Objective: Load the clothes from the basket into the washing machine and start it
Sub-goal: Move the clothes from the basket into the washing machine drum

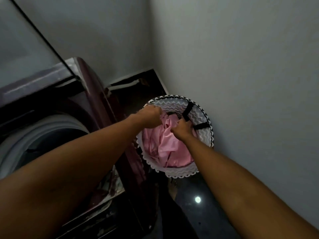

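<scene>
Both hands are down in the round basket (203, 135), which sits on the dark shiny floor (189, 213) in the corner, right beside the white wall (241, 66). The basket has a grey and white zigzag pattern and black straps (188, 109) inside its rim. It is full of pink cloth (165, 147), all crumpled up.

The left hand (151, 118) is at the far left side of the basket, with its fingers curled tight around a bunch of the pink cloth. The right hand (183, 128) is just beside it, a little to the right, and its fingers also grab the pink cloth. The two hands are close but not touching.

The washing machine (96, 94) stands just left of the basket. It is dark purple, and its top is open. You can see the round grey opening (34, 135) of the tub under the left arm. A thin black cable (43, 37) runs across the wall above it
</scene>
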Demonstrator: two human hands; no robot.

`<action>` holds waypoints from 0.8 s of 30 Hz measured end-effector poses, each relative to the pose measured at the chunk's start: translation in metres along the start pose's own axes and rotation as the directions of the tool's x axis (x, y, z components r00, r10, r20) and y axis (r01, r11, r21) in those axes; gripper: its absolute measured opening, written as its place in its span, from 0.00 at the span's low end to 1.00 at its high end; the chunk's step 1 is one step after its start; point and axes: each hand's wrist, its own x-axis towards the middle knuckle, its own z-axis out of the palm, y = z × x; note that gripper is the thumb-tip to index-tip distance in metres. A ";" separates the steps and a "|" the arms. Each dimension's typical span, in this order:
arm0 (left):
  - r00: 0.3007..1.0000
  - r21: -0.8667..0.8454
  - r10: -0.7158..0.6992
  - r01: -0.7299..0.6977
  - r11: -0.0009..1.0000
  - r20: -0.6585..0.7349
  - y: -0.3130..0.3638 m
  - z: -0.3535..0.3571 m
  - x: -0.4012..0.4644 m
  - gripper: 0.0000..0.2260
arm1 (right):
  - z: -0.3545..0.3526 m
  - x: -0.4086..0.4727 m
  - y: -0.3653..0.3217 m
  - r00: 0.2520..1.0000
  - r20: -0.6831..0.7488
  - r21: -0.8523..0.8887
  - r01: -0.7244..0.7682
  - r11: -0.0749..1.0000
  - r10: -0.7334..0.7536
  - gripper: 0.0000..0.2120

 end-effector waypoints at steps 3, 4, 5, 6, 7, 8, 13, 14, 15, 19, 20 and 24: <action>1.000 0.025 -0.003 0.003 1.000 0.014 -0.003 0.017 0.026 0.22 | 0.023 0.019 0.015 0.999 0.026 0.024 -0.045 0.999 0.044 0.42; 1.000 0.037 0.000 -0.001 0.999 0.025 -0.003 0.022 0.033 0.22 | 0.032 0.024 0.020 0.997 0.045 0.046 -0.069 0.997 0.067 0.46; 1.000 0.047 0.009 -0.011 0.999 0.029 -0.004 0.027 0.038 0.23 | 0.040 0.029 0.024 0.995 0.062 0.059 -0.086 0.995 0.083 0.49; 0.999 0.063 0.013 -0.016 0.998 0.038 -0.005 0.031 0.042 0.23 | 0.049 0.034 0.028 0.994 0.069 0.072 -0.087 0.994 0.082 0.51; 0.998 0.078 0.016 -0.020 0.997 0.052 -0.006 0.036 0.045 0.24 | 0.057 0.037 0.032 0.994 0.071 0.102 -0.084 0.991 0.077 0.53; 0.998 0.092 0.013 -0.019 0.996 0.067 -0.008 0.039 0.046 0.24 | 0.063 0.039 0.035 0.995 0.072 0.142 -0.081 0.986 0.072 0.54; 0.995 0.105 0.042 -0.051 0.993 0.085 -0.004 0.039 0.042 0.23 | 0.051 0.031 0.039 0.992 0.028 0.277 -0.129 0.952 0.126 0.27; 0.996 0.091 0.036 -0.043 0.995 0.076 -0.001 0.035 0.038 0.21 | 0.044 0.026 0.037 0.987 0.002 0.288 -0.153 0.945 0.159 0.25; 0.998 0.078 0.031 -0.036 0.996 0.062 0.002 0.031 0.034 0.20 | 0.035 0.019 0.032 0.981 -0.026 0.290 -0.175 0.941 0.190 0.25; 0.997 0.040 0.034 -0.036 0.999 0.065 0.007 0.018 0.008 0.28 | -0.011 -0.017 0.006 0.998 0.032 0.362 -0.054 0.931 0.046 0.14; 0.996 0.023 0.052 -0.054 0.998 0.077 0.008 0.015 -0.001 0.32 | -0.024 -0.028 -0.003 0.998 0.067 0.404 -0.010 0.915 -0.019 0.09; 0.995 -0.102 0.099 -0.098 0.990 0.002 0.008 0.010 -0.027 0.46 | -0.069 -0.074 -0.050 0.979 0.103 0.437 0.116 0.892 -0.178 0.13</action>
